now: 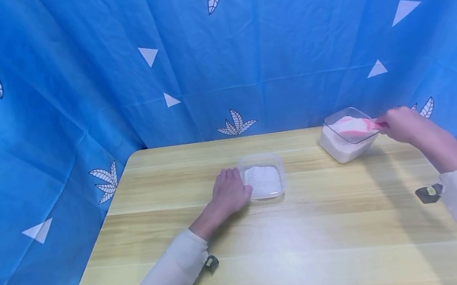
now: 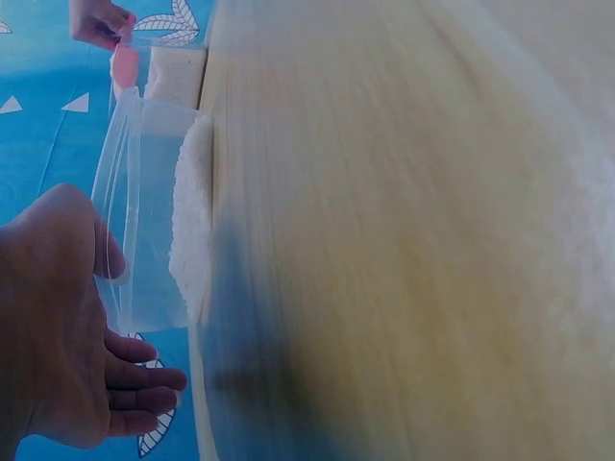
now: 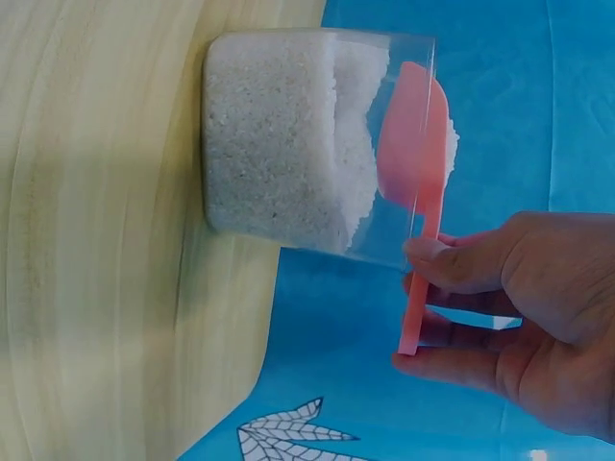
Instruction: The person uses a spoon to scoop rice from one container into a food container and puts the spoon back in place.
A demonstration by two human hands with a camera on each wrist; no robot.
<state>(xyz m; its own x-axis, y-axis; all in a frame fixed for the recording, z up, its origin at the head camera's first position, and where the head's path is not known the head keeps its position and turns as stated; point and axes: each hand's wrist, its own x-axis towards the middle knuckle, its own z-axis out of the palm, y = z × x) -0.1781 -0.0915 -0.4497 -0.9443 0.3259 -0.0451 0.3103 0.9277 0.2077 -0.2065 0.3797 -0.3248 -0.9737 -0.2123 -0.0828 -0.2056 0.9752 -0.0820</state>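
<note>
A pink scoop [image 3: 413,144] heaped with white rice-like grains is held by its handle between the thumb and fingers of my right hand [image 3: 538,307]. Its bowl is at the mouth of a clear square container [image 3: 269,144], which holds a deep fill of the same grains at the table's back right. Beside a shallower clear plastic container [image 1: 280,167], my left hand [image 1: 231,189] rests at the near left corner. The left wrist view shows that thumb against its wall, the other fingers loosely extended past its side. A low layer of grains [image 1: 262,180] covers this container's bottom.
Both containers stand on a light wood-grain table [image 1: 321,242]. A blue patterned curtain [image 1: 285,44] hangs behind the table and along its left side. Dark wrist devices [image 1: 211,263] show by both sleeves.
</note>
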